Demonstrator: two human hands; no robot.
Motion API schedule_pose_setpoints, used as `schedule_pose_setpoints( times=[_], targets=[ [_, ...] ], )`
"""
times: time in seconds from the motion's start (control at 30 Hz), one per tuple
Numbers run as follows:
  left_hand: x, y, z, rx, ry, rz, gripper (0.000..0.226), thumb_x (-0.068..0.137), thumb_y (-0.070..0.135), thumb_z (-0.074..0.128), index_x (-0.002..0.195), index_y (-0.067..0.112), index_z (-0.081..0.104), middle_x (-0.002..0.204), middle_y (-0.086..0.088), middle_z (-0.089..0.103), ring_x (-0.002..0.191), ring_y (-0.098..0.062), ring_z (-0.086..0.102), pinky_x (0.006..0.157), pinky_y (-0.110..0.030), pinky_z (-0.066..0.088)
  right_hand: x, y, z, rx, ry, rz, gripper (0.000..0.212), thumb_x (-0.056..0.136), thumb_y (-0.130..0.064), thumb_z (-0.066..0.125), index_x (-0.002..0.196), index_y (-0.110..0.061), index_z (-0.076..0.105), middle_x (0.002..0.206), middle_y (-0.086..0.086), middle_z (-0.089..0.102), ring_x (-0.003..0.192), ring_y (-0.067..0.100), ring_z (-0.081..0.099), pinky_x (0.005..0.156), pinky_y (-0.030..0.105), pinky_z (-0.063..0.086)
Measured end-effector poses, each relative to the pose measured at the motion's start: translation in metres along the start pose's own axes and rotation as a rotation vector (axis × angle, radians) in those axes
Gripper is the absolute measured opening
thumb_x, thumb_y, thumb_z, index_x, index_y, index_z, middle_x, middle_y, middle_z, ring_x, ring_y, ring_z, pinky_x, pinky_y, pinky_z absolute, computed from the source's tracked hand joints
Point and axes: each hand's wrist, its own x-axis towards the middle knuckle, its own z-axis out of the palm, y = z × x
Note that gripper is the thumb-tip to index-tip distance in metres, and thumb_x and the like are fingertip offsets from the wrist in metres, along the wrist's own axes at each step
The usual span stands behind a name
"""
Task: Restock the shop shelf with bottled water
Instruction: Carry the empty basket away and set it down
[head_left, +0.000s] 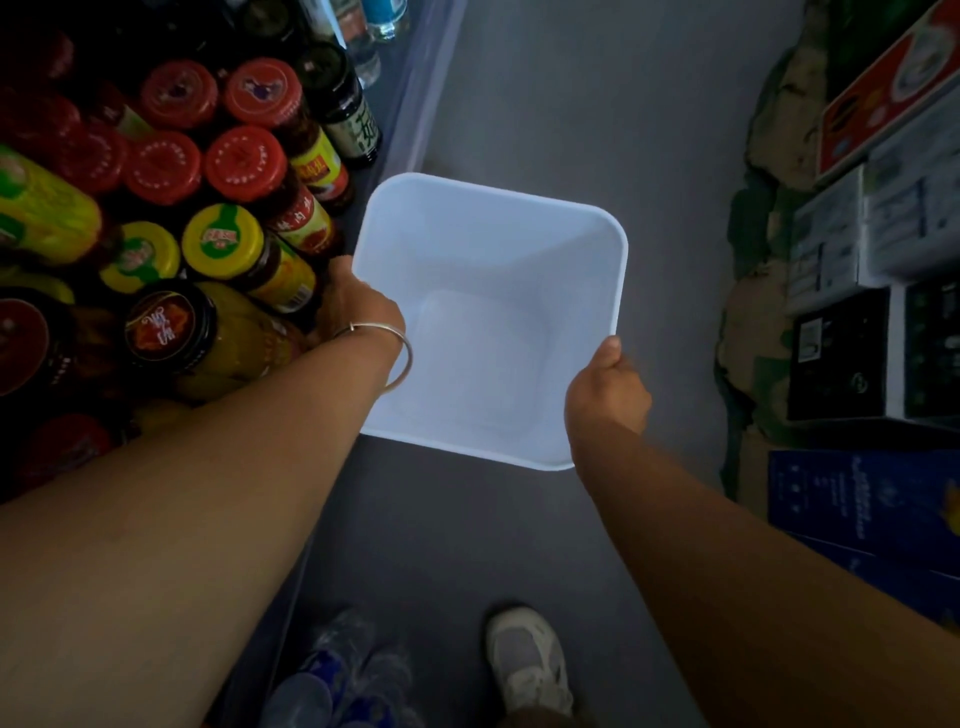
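I hold an empty white plastic bin over the grey aisle floor, looking straight down into it. My left hand, with a metal bangle on the wrist, grips the bin's left rim beside the shelf. My right hand grips the right rim near its lower corner. Water bottles with blue labels lie low on the shelf at the bottom of the view, partly under my left arm. More clear bottles stand at the shelf's far end at the top.
The shelf on the left is packed with sauce jars with red lids and yellow lids, plus a dark bottle. Cardboard boxes line the right side. My shoe stands on the floor between them.
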Motion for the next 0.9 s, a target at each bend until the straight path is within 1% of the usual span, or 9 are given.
schedule_pose_setpoints(
  times=[0.1,0.17,0.27,0.3,0.4,0.5,0.63,0.77,0.9],
  targets=[
    [0.001,-0.001,0.002,0.09,0.006,-0.004,0.045,0.094,0.015,0.036,0.139,0.014,0.033,0.142,-0.013,0.04,0.129,-0.035,0.04,0.107,-0.047,0.034,0.0,-0.002,0.0,-0.02,-0.015,0.0,0.055,0.103,-0.037,0.013,0.133,-0.008,0.048,0.13,0.017,0.054,0.121,0.033,0.049,0.101,0.037,0.036],
    [-0.003,0.002,0.002,0.149,-0.003,0.001,0.05,0.097,0.02,0.034,0.145,0.016,0.022,0.151,-0.01,0.027,0.138,-0.031,0.029,0.113,-0.046,0.025,-0.001,-0.004,-0.002,-0.032,-0.021,-0.001,0.053,0.104,-0.035,0.012,0.133,-0.007,0.047,0.131,0.016,0.053,0.122,0.032,0.048,0.1,0.035,0.035],
    [-0.009,0.007,0.002,0.217,-0.032,0.007,0.057,0.099,0.025,0.032,0.149,0.015,0.008,0.157,-0.006,0.012,0.144,-0.026,0.015,0.117,-0.043,0.014,-0.002,-0.004,-0.003,-0.059,-0.069,-0.027,0.048,0.103,-0.026,0.013,0.132,-0.003,0.043,0.133,0.018,0.049,0.122,0.032,0.045,0.096,0.034,0.034],
    [-0.011,0.009,0.001,0.239,-0.035,0.017,0.058,0.099,0.026,0.032,0.149,0.015,0.006,0.157,-0.006,0.01,0.144,-0.026,0.013,0.117,-0.043,0.012,-0.002,-0.005,-0.004,-0.055,-0.064,-0.03,0.047,0.103,-0.027,0.013,0.133,-0.002,0.041,0.133,0.018,0.048,0.122,0.032,0.045,0.096,0.035,0.034],
    [-0.017,0.012,-0.002,0.272,-0.061,0.036,0.061,0.099,0.03,0.033,0.149,0.015,0.003,0.158,-0.006,0.005,0.145,-0.025,0.009,0.117,-0.043,0.01,-0.005,-0.008,-0.005,-0.046,-0.076,-0.037,0.051,0.103,-0.038,0.017,0.137,-0.006,0.037,0.132,0.019,0.05,0.122,0.035,0.047,0.099,0.038,0.036],
    [-0.026,0.013,-0.009,0.288,-0.066,0.067,0.063,0.098,0.034,0.035,0.149,0.016,0.004,0.158,-0.006,0.006,0.145,-0.025,0.009,0.117,-0.044,0.012,-0.011,-0.008,-0.005,-0.067,-0.073,-0.12,0.051,0.099,-0.046,0.025,0.137,-0.012,0.032,0.136,0.016,0.048,0.12,0.038,0.047,0.1,0.043,0.038],
    [-0.045,0.016,-0.026,0.293,-0.06,0.135,0.065,0.096,0.035,0.041,0.149,0.017,0.008,0.157,-0.004,0.01,0.145,-0.024,0.012,0.116,-0.044,0.015,-0.024,-0.009,-0.017,-0.242,-0.061,-0.303,0.062,0.095,-0.05,0.038,0.147,-0.019,0.021,0.152,0.006,0.031,0.134,0.033,0.035,0.11,0.047,0.029],
    [-0.075,0.02,-0.052,0.287,-0.083,0.197,0.069,0.093,0.03,0.048,0.149,0.017,0.01,0.157,-0.006,0.014,0.144,-0.025,0.016,0.116,-0.044,0.016,-0.05,-0.018,-0.039,-0.474,-0.076,-0.503,0.066,0.095,-0.04,0.045,0.149,-0.021,0.013,0.156,0.002,0.02,0.139,0.029,0.027,0.112,0.044,0.025],
    [-0.112,0.015,-0.086,0.309,-0.114,0.271,0.07,0.09,0.026,0.054,0.148,0.017,0.016,0.153,-0.009,0.022,0.141,-0.028,0.022,0.115,-0.043,0.02,-0.093,-0.023,-0.063,-0.694,-0.1,-0.685,0.066,0.094,-0.023,0.047,0.15,-0.021,0.011,0.156,0.002,0.019,0.141,0.027,0.021,0.112,0.041,0.023]
  ],
)
